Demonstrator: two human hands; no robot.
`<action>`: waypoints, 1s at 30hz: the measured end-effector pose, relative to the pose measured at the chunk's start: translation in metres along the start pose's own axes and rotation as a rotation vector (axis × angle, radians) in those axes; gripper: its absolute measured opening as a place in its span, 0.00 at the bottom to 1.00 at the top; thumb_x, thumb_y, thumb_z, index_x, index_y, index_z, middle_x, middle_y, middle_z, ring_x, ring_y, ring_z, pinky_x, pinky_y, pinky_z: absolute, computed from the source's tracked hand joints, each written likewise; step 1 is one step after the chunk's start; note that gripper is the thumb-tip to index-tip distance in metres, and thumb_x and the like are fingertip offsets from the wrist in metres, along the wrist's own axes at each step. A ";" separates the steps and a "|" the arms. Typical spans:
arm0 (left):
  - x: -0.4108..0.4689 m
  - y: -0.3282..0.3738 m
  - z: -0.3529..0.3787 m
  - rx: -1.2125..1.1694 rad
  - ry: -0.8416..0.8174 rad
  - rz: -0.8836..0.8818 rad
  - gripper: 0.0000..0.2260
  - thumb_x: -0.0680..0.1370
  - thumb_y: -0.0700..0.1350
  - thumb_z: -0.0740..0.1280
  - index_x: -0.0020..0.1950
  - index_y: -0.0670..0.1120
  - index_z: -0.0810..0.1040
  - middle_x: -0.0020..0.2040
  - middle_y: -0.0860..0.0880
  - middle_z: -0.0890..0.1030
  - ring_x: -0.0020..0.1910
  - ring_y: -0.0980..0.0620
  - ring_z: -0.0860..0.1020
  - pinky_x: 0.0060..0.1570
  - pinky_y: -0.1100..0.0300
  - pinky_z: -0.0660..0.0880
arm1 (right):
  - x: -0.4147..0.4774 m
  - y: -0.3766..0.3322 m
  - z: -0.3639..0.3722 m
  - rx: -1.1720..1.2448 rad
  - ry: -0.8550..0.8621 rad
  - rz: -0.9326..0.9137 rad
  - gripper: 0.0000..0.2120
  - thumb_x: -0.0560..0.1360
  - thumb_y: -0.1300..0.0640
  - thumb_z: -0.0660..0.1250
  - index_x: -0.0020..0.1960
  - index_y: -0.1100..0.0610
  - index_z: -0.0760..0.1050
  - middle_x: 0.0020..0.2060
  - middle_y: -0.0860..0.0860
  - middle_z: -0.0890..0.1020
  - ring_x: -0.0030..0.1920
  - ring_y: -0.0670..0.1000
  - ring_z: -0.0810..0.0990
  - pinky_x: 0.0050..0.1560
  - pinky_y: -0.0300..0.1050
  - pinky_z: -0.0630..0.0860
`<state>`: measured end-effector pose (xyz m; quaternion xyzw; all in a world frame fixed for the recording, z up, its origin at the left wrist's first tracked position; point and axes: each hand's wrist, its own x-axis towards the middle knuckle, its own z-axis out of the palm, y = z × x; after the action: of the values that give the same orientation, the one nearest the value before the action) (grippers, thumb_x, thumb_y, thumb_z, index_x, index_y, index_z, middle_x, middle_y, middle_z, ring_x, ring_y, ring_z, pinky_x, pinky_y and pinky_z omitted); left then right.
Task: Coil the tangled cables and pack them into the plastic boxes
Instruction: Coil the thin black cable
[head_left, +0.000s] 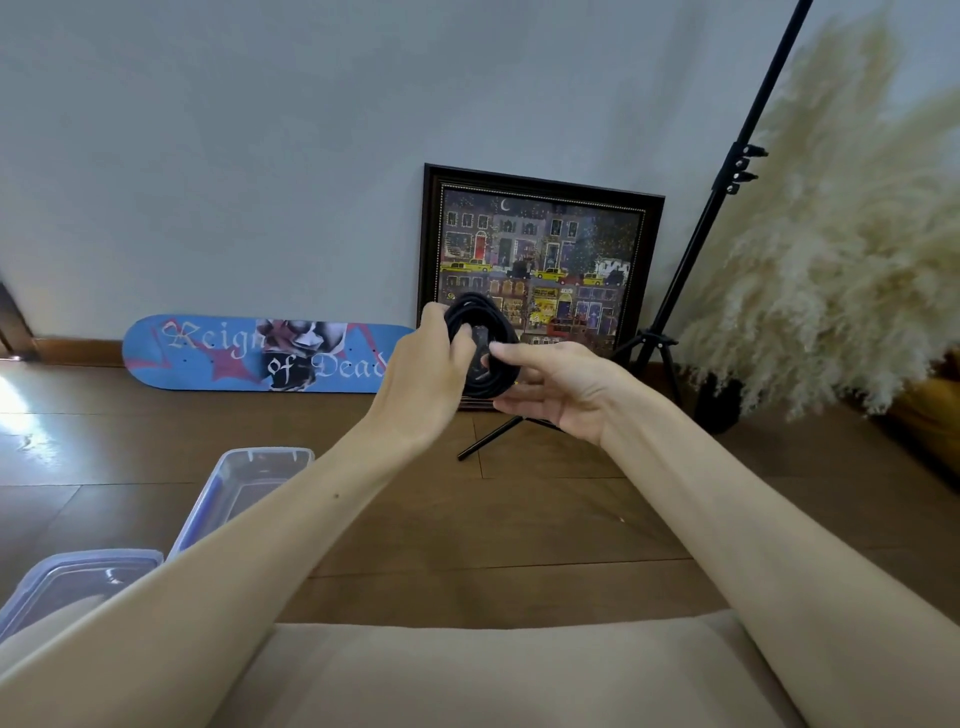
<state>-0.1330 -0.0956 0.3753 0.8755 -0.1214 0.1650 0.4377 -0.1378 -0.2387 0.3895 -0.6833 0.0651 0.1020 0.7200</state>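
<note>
Nearest, two plastic boxes on the floor: no cable visible inside, packing apparently not begun. Beyond, black cable, already coiled, held aloft between both hands. Left hand curls round its left edge; right hand pinches its lower right between thumb and fingers. Behind, framed picture.

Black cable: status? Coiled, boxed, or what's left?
Done: the black cable is wound into a coil. In hand: the left hand grips it and the right hand pinches its lower side, both holding it in the air. Left: packing. The far plastic box and near plastic box show no cable in their visible parts, though an arm hides some.
</note>
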 end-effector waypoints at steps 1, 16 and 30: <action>-0.001 0.000 0.000 0.013 0.000 0.008 0.09 0.83 0.48 0.53 0.54 0.43 0.67 0.38 0.44 0.75 0.36 0.45 0.73 0.35 0.53 0.66 | 0.000 0.001 0.001 0.038 0.001 0.005 0.03 0.73 0.63 0.71 0.45 0.62 0.80 0.43 0.59 0.84 0.41 0.54 0.83 0.47 0.46 0.82; 0.004 -0.002 -0.001 -0.119 -0.094 -0.020 0.11 0.82 0.45 0.52 0.52 0.38 0.69 0.44 0.40 0.77 0.39 0.46 0.72 0.41 0.46 0.71 | 0.000 0.007 0.014 0.357 -0.108 -0.032 0.05 0.74 0.68 0.66 0.43 0.60 0.76 0.28 0.51 0.76 0.30 0.47 0.78 0.35 0.39 0.77; 0.003 -0.008 -0.005 -0.405 -0.122 0.019 0.10 0.82 0.43 0.55 0.45 0.53 0.73 0.38 0.51 0.76 0.29 0.57 0.76 0.22 0.62 0.71 | 0.005 0.005 0.008 0.445 -0.210 -0.018 0.17 0.78 0.52 0.62 0.61 0.61 0.76 0.36 0.53 0.78 0.42 0.51 0.76 0.70 0.62 0.65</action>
<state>-0.1284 -0.0871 0.3735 0.7769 -0.1864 0.0880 0.5950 -0.1345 -0.2300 0.3835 -0.4940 0.0047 0.1495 0.8565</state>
